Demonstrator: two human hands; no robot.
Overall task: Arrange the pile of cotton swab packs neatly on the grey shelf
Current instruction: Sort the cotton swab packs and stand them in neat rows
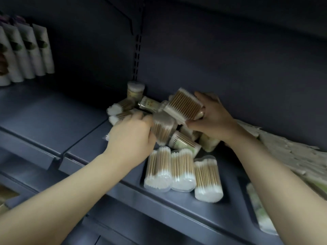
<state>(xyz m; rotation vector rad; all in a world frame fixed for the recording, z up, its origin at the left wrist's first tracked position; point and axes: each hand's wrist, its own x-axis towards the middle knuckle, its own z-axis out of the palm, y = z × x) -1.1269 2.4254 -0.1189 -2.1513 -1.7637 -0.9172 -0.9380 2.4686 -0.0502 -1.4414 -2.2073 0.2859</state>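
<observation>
Head view: I've got both hands in the jumbled pile of clear plastic cotton swab packs (159,119) at the far side of the grey metal shelf (53,121). Left hand (131,135) has fingers curled round a wooden-stick pack (161,129); right hand (210,117) grips a flat clear pack (183,106), tilted up. Near edge: three packs (182,170) lie side by side, white tips toward me.

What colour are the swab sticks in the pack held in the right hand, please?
Light brown, wood-toned, in the head view: pack, right hand.
</observation>
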